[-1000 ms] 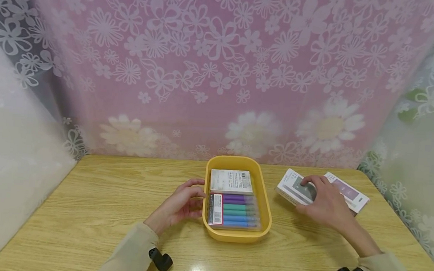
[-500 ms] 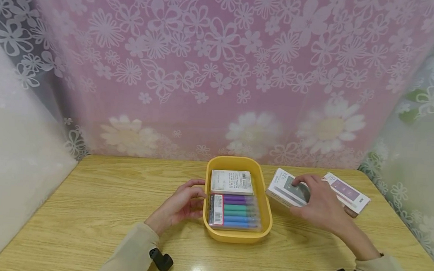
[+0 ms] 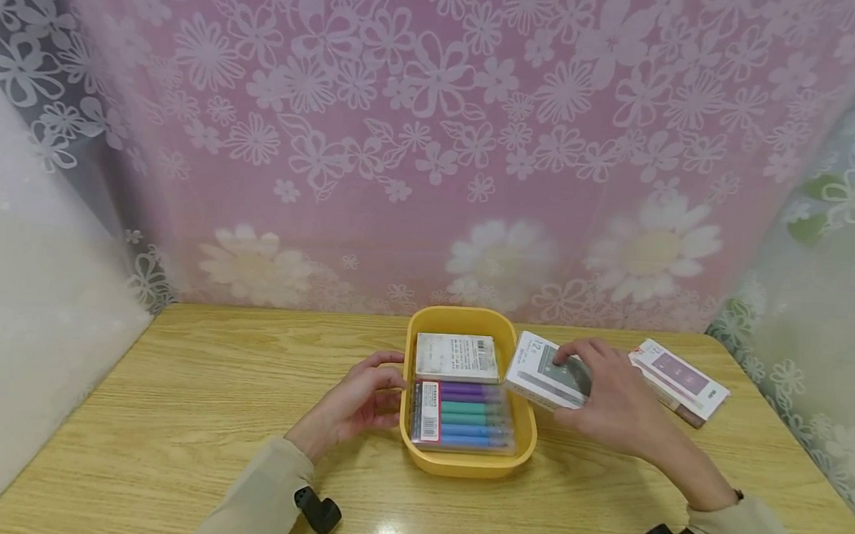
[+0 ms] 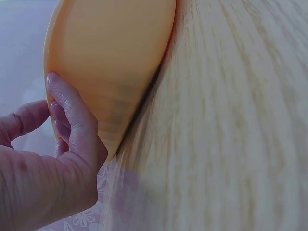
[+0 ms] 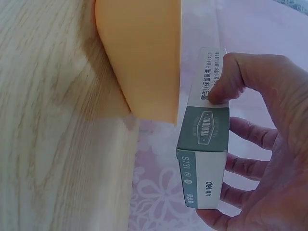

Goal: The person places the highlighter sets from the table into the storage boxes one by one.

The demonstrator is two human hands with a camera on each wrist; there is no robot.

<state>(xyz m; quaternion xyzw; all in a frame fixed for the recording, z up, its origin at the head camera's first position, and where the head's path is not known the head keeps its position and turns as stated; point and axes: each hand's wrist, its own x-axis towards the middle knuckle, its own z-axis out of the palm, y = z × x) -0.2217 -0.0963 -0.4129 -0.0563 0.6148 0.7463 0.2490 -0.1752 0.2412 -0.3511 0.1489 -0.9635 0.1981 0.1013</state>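
My right hand grips a white and grey-green cardboard box by its edges, with the thumb on one side and the fingers on the other. In the head view the box overlaps the right rim of a yellow plastic tub. The right wrist view shows "deli" printed on the box. My left hand rests its relaxed fingertips against the tub's left side, by the rim. Inside the tub lie a white printed box and a clear pack of purple, green and blue pens.
A white and purple box lies on the wooden table, right of the right hand, propped over something brownish. A pink floral curtain hangs behind the table's far edge, and pale sheets hang at both sides.
The right hand has carried the grey-green box left, from beside the white and purple box to the tub's right rim. The left hand and the tub have stayed in place.
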